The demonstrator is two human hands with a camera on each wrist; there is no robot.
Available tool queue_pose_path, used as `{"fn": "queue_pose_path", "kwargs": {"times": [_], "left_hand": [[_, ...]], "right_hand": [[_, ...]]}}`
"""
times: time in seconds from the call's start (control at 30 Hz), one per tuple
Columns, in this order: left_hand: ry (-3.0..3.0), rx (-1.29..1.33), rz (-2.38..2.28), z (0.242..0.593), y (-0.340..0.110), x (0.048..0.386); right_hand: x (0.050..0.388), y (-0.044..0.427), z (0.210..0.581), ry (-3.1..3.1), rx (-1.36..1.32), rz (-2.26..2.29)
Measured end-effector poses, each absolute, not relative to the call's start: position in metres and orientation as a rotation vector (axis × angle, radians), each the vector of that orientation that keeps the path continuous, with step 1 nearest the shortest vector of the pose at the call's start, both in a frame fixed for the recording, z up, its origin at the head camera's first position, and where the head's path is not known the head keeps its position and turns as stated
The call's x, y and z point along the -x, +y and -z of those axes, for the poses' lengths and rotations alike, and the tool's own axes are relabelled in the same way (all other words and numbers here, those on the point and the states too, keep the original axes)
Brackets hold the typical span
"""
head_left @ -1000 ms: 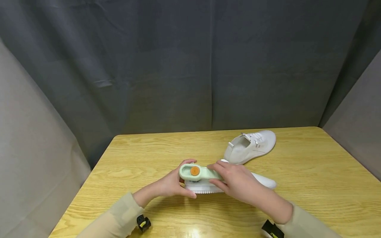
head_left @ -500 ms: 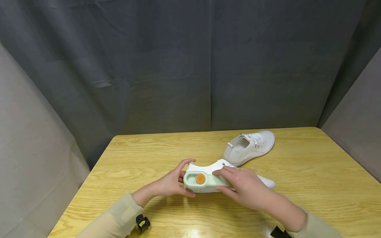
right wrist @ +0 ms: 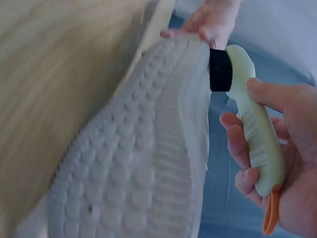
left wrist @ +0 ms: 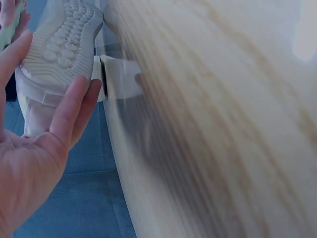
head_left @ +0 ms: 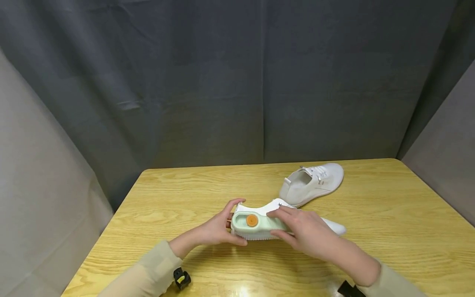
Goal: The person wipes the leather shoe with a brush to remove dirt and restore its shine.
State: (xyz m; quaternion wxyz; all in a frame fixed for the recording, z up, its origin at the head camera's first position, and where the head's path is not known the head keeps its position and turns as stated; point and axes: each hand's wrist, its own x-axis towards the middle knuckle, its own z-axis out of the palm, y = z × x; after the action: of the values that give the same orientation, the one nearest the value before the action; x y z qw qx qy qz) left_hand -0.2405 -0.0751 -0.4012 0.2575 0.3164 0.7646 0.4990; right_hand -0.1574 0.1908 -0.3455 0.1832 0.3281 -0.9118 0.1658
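Head view: the left hand (head_left: 216, 231) grips the heel of a white shoe (head_left: 261, 209), thumb and fingers set wide around it, above the wooden table (head_left: 178, 198). The right hand (head_left: 311, 235) has its fingers curled round the handle of a pale green brush (head_left: 265, 224); per the right wrist view, black bristles (right wrist: 221, 70) meet the shoe's side near the heel. A second shoe (head_left: 311, 185) rests beyond.
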Motion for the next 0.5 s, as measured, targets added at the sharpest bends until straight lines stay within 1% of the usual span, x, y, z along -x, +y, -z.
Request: {"fn": "queue_pose_path", "kwargs": {"times": [0.2,0.27,0.37,0.5], "left_hand": [[2.094,-0.814,-1.333,0.399,-0.075,0.241],[2.091,-0.809,-1.329,0.398,-0.075,0.24],[2.089,-0.804,-1.322,0.396,-0.076,0.24],[2.084,-0.82,-1.327,0.397,-0.075,0.241]], "right_hand": [[0.172,0.227,0.333,-2.646,-0.58,-0.471],[0.174,0.236,0.331,-2.641,-0.502,-0.487],[0.17,0.237,0.331,-2.604,-0.534,-0.526],[0.161,0.224,0.336,-2.522,-0.758,-0.533]]}}
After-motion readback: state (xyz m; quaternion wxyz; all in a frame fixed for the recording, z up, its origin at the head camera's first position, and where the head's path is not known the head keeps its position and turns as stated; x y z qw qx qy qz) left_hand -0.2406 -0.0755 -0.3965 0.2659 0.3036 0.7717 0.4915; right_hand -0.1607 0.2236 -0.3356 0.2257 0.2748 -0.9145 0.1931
